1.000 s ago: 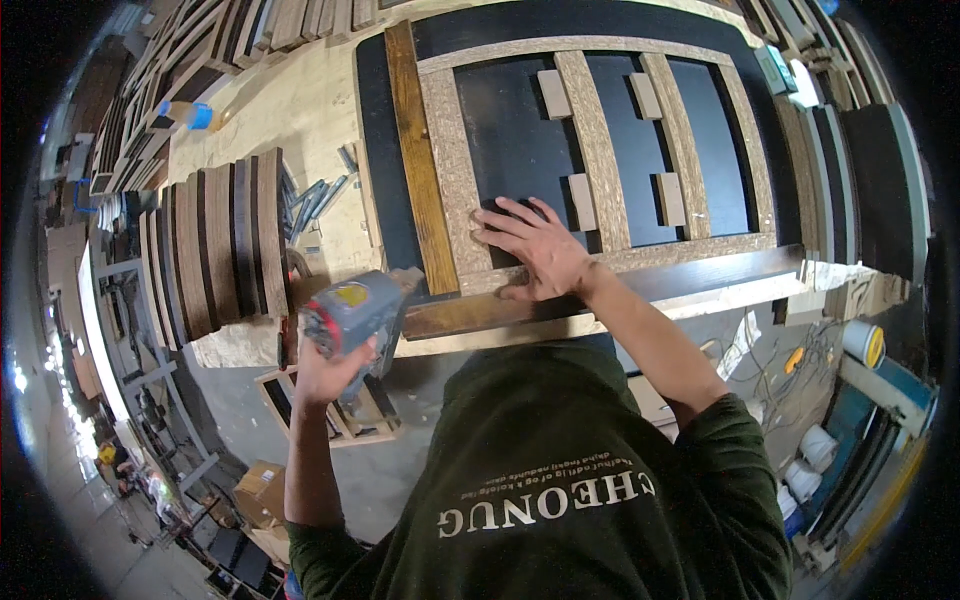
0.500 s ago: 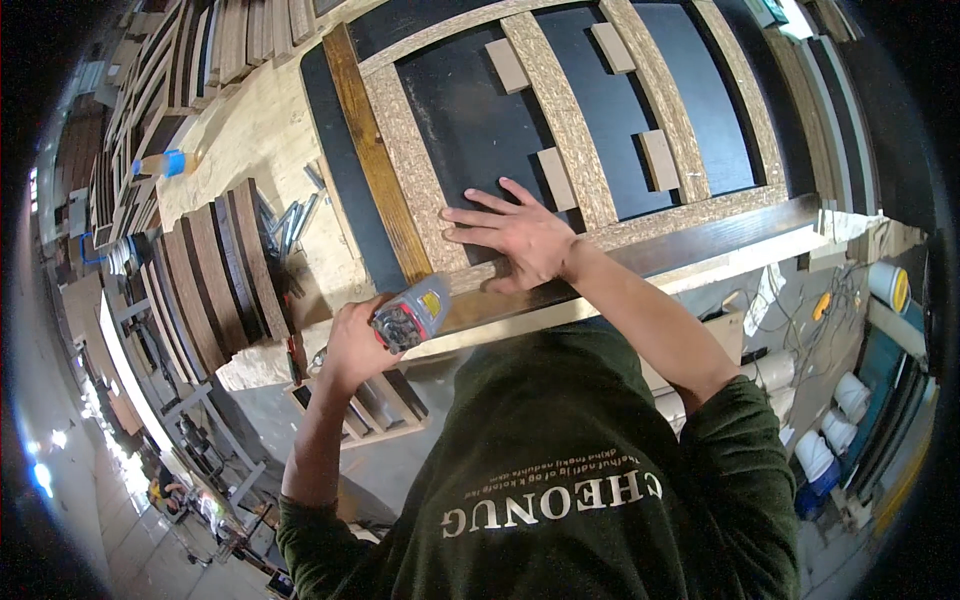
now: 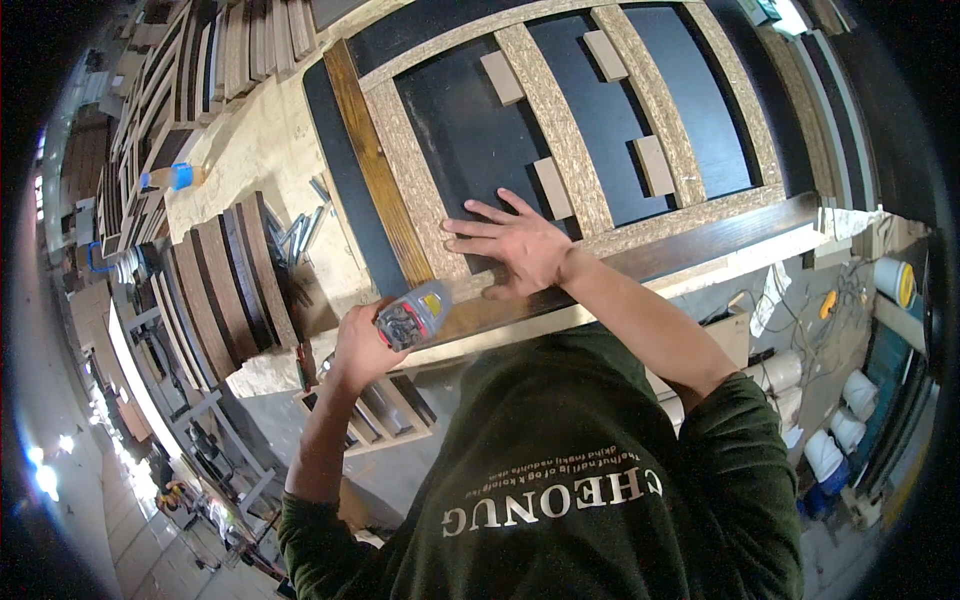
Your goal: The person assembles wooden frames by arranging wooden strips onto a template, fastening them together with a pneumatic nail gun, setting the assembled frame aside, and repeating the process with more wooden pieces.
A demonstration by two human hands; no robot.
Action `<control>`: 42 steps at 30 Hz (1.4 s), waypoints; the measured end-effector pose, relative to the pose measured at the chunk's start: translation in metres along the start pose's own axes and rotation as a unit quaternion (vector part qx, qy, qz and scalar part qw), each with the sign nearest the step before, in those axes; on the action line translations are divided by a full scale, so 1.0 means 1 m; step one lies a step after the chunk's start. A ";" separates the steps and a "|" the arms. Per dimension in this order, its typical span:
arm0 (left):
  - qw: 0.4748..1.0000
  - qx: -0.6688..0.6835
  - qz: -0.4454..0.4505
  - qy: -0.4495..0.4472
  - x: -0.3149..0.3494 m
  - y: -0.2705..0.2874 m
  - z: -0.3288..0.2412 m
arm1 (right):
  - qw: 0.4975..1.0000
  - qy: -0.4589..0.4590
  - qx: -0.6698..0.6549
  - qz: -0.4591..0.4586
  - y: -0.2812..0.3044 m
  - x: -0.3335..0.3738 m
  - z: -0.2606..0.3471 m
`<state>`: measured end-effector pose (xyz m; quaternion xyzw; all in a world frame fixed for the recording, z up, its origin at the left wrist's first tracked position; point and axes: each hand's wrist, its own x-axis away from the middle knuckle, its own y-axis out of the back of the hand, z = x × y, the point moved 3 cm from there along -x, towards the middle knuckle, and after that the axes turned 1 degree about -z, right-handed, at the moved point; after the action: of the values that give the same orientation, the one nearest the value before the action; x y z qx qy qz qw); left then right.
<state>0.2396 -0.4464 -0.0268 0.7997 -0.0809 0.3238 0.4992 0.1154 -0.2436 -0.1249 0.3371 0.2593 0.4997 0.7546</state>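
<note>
My left hand (image 3: 362, 345) is closed round a grey and red nail gun (image 3: 408, 318), whose nose is hidden under its body. The gun is at the near left corner of a chipboard frame (image 3: 555, 125), by the meeting of a stained wooden strip (image 3: 375, 165) and a dark brown front strip (image 3: 650, 250). My right hand (image 3: 525, 250) lies spread on the frame's near rail, its fingers reaching over the left upright and the black panel (image 3: 470, 130). Small pale blocks (image 3: 550, 187) sit against the frame's crossbars.
Left of the panel, a stack of brown strips (image 3: 215, 290) and loose silver staple strips (image 3: 298, 235) lie on the plywood bench (image 3: 255, 150). A bottle with a blue label (image 3: 182, 177) stands farther back. White buckets (image 3: 848, 425) and cables are at the lower right.
The view has shifted slightly. My left hand with the nail gun and my spread right hand stay in almost the same places on the frame.
</note>
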 end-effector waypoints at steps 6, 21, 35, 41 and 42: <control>0.992 0.018 -0.064 -0.108 0.009 0.006 -0.012 | 1.000 -0.004 -0.007 0.006 0.002 0.000 0.001; 0.996 -0.010 -0.047 -0.069 0.004 -0.001 -0.014 | 1.000 -0.001 -0.007 0.005 -0.001 -0.001 0.000; 0.996 -0.030 -0.038 -0.076 -0.006 -0.011 -0.020 | 1.000 -0.004 -0.012 0.009 0.002 0.003 -0.002; 0.986 0.074 -0.115 -0.091 0.019 -0.013 -0.012 | 1.000 0.016 -0.007 0.019 0.001 0.000 0.003; 0.985 0.120 -0.106 -0.062 0.027 -0.011 -0.016 | 0.999 0.026 0.001 0.019 0.001 0.003 0.003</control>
<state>0.2582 -0.4218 -0.0145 0.8764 0.0129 0.2265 0.4248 0.1179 -0.2415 -0.1220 0.3296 0.2730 0.5223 0.7376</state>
